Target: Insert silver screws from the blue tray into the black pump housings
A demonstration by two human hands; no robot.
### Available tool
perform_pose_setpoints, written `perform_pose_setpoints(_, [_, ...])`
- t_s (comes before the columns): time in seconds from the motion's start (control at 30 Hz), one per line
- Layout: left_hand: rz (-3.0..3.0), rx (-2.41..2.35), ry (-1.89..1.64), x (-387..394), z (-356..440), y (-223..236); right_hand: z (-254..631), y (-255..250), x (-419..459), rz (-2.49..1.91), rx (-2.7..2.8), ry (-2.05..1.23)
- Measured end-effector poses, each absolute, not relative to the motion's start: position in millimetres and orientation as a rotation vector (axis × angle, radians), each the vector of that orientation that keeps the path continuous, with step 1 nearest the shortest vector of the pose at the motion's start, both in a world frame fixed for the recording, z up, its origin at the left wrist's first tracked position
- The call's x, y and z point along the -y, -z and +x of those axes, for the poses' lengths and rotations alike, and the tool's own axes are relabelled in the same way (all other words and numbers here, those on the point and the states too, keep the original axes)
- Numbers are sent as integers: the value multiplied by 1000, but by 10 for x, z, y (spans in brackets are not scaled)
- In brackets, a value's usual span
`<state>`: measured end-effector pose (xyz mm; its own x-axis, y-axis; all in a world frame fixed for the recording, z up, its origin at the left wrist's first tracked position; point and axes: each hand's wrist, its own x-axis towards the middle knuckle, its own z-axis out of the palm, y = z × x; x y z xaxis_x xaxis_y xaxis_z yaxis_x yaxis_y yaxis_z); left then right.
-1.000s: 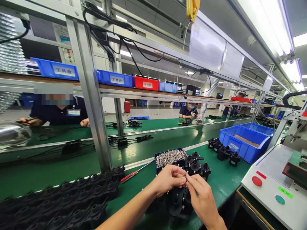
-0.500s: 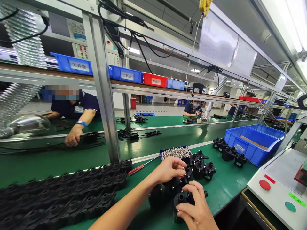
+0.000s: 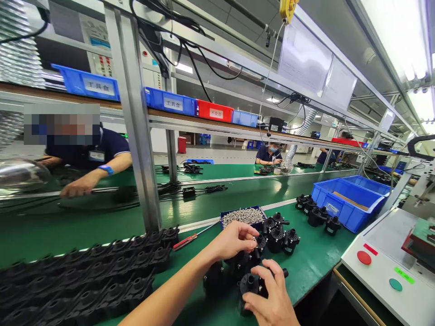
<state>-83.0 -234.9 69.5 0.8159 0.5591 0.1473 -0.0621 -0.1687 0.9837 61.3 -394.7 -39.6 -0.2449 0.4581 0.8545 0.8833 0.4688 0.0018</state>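
Note:
My left hand (image 3: 234, 242) is closed in a pinch over the cluster of black pumps, with a small shiny screw (image 3: 254, 240) at its fingertips, mostly hidden. My right hand (image 3: 273, 296) curls its thumb and fingers round a black pump (image 3: 248, 284) standing upright near the front of the bench. Silver screws show at the corners of several pumps, such as the one (image 3: 291, 240) to the right of my left hand. Just behind that hand lies a blue tray (image 3: 221, 222) filled with loose silver screws (image 3: 243, 216).
Rows of black housings (image 3: 112, 274) fill the left side. A red-handled screwdriver (image 3: 185, 242) lies beside the tray. More pumps (image 3: 317, 216) and blue bins (image 3: 346, 199) stand at right, near a machine with red and green buttons (image 3: 396, 284). Across the bench, a person's hand (image 3: 79, 185) handles cables.
The view has shifted slightly, moving the bench leftward in the picture. My hands keep nearly the same poses over the pumps. The person across has moved their hand to the left.

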Motion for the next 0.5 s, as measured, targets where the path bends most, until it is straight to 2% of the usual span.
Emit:
perform_pose_setpoints(0.13, [1659,-384,-530,2342,-834,-691,644,269,3975,-1038,1989,753])
perform_pose_setpoints(0.33, [1623,-305,-353,2373,-874,-720,758,-12,3989,-1165,1690,305])
perform_pose_setpoints(0.5, [1629,-306,-299,2415,-863,-714,731,-154,3868,-1100,1707,216])
